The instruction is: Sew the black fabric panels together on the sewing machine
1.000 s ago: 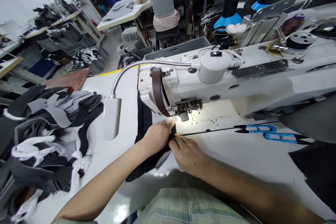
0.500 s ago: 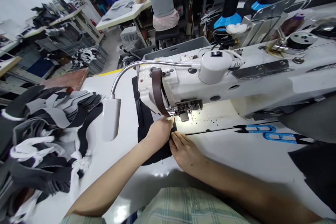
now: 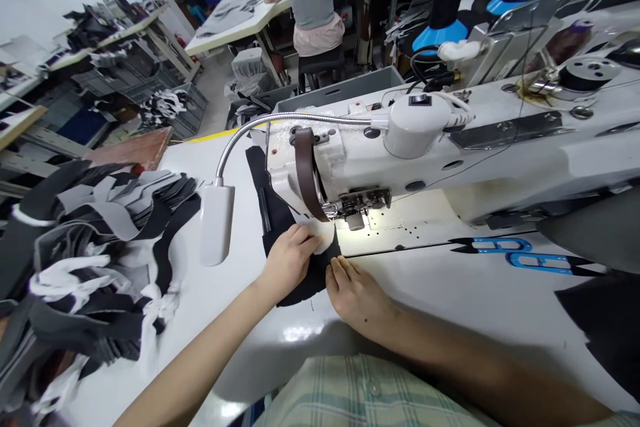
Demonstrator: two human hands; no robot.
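Note:
A black fabric piece (image 3: pixel 307 289) lies under the head of a white sewing machine (image 3: pixel 345 167), beside its presser foot (image 3: pixel 356 221). My left hand (image 3: pixel 287 260) rests on the fabric with fingers bent together, pinching at it next to a pale rounded patch (image 3: pixel 325 235); I cannot tell whether that patch is cloth or lit surface. At the fabric's right edge, my right hand (image 3: pixel 357 293) lies with extended fingers, their tips touching the cloth. A brown strap (image 3: pixel 306 173) loops down in front of the needle area, which is largely hidden.
A lamp on a bent metal neck (image 3: pixel 217 225) hangs left of the machine. Black and grey fabric strips (image 3: pixel 115 213) are heaped at the left. Two blue thread snips (image 3: pixel 540 261) lie at the right, near black cloth (image 3: pixel 600 327). A person (image 3: pixel 306 0) sits beyond.
My left hand has drawn back from the needle area, leftward and toward me, uncovering the pale patch. My right hand stays at the fabric's edge.

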